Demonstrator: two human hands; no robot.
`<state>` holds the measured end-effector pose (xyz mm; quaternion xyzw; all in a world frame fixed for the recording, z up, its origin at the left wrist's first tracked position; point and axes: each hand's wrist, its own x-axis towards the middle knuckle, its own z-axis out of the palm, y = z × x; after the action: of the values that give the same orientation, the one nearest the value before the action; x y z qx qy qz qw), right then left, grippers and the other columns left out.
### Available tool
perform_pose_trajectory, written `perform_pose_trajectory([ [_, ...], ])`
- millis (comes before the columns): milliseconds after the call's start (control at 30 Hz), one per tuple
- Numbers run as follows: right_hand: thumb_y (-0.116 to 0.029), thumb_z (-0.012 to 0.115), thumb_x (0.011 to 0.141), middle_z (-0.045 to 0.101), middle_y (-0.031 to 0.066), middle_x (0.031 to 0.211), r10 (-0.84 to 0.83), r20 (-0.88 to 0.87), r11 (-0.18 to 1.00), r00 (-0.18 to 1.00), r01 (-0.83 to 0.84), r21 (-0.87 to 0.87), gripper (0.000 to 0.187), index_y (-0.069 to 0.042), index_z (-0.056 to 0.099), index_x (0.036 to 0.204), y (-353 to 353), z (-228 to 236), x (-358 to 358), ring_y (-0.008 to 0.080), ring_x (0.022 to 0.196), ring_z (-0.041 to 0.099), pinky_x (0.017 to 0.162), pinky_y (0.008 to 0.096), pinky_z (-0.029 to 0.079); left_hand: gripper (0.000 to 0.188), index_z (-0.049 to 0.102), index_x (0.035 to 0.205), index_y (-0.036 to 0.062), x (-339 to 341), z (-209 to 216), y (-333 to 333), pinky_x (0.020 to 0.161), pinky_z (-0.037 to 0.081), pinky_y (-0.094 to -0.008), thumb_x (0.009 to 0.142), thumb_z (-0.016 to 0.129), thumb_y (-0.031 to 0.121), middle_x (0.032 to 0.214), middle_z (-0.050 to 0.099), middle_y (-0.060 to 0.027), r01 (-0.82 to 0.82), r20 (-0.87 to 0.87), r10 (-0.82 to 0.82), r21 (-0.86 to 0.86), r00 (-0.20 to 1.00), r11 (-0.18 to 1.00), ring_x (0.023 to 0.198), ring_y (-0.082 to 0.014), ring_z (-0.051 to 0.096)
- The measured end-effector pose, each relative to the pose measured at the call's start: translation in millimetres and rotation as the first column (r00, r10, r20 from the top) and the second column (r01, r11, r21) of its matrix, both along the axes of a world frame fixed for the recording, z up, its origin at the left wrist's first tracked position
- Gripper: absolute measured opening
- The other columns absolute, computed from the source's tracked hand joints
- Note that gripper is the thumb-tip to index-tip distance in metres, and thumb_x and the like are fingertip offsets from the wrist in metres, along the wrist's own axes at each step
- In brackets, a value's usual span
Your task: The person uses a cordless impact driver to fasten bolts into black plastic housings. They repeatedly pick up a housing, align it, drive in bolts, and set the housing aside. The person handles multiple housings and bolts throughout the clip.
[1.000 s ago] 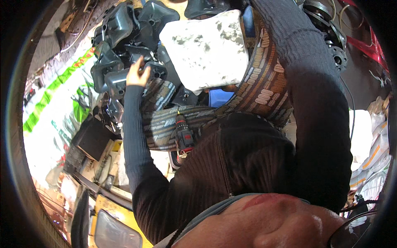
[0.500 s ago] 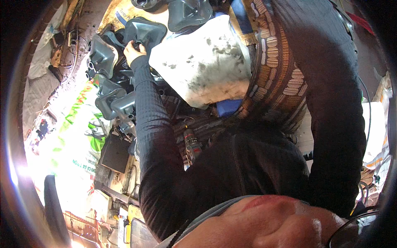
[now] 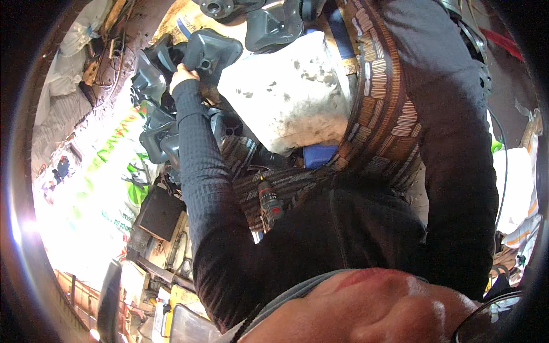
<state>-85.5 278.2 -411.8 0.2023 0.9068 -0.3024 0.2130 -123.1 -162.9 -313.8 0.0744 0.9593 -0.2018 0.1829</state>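
My left hand (image 3: 184,75) reaches forward among several dark grey moulded parts with flared, four-cornered flanges. Its visible fingers are bent together beside the left edge of one flanged part (image 3: 211,52); whatever lies between them is hidden. Another grey part (image 3: 150,80) stands just left of the hand, and more grey parts (image 3: 160,132) are heaped below it, next to my sleeve. A further flanged part (image 3: 274,27) lies farther right. My right arm (image 3: 452,103) stretches up past the top edge, so my right hand is out of sight.
A smudged white sheet-like piece (image 3: 286,94) lies in front of me, with something blue (image 3: 320,155) under its near edge. A cordless drill (image 3: 270,203) rests close to my body. Bright printed sacking (image 3: 97,194) and a dark box (image 3: 163,214) are at left.
My left hand has shifted a little left, off the short tube of the flanged part and to its side. The whole view has swung slightly; the grey parts seem to stay in place.
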Motion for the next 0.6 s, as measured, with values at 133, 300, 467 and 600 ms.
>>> perform_pose_trajectory([
  [133,-0.033,0.062,0.083,0.065,0.0088,0.087,0.006,0.042,0.999,0.999,-0.008,0.048,0.024,-0.012,0.068,0.092,-14,-4,30,0.0256,0.082,0.06,0.073,0.0374,0.045,0.021,0.065,0.085,0.0128,-17,38,-35,0.067,0.051,-0.0422,0.079,0.057,0.031,0.083,0.067,-0.0128,0.117,-0.215,-0.062,0.258,0.975,0.959,0.076,-0.0316,0.066],
  [300,-0.034,0.061,0.083,0.066,0.0091,0.091,-0.02,0.111,0.994,0.994,0.008,0.109,0.026,-0.013,0.068,0.095,-29,-18,72,0.0265,0.087,0.062,0.077,0.0378,0.046,0.015,0.065,0.094,0.003,4,128,-41,0.062,0.048,-0.0249,0.082,0.057,0.01,0.077,0.066,-0.0066,0.307,-0.343,0.002,0.842,0.939,0.443,0.069,-0.0132,0.061],
  [467,-0.036,0.06,0.083,0.067,0.0093,0.096,-0.091,0.189,0.982,0.978,0.056,0.181,0.027,-0.014,0.068,0.098,-37,-58,103,0.0274,0.091,0.063,0.081,0.0382,0.047,0.02,0.068,0.088,0.0062,105,241,1,0.056,0.047,-0.0252,0.073,0.059,-0.003,0.074,0.065,-0.0051,0.449,-0.475,-0.046,0.789,0.879,0.42,0.059,-0.0122,0.057],
  [600,-0.037,0.06,0.084,0.067,0.0095,0.099,-0.152,0.221,0.968,0.963,0.1,0.229,0.029,-0.015,0.068,0.1,-40,-75,123,0.0281,0.095,0.064,0.084,0.0386,0.048,0.026,0.069,0.089,0.0117,160,271,55,0.045,0.042,-0.0313,0.063,0.066,0.007,0.062,0.052,-0.0007,0.636,-0.454,-0.485,0.699,0.748,0.327,0.05,-0.0162,0.052],
])
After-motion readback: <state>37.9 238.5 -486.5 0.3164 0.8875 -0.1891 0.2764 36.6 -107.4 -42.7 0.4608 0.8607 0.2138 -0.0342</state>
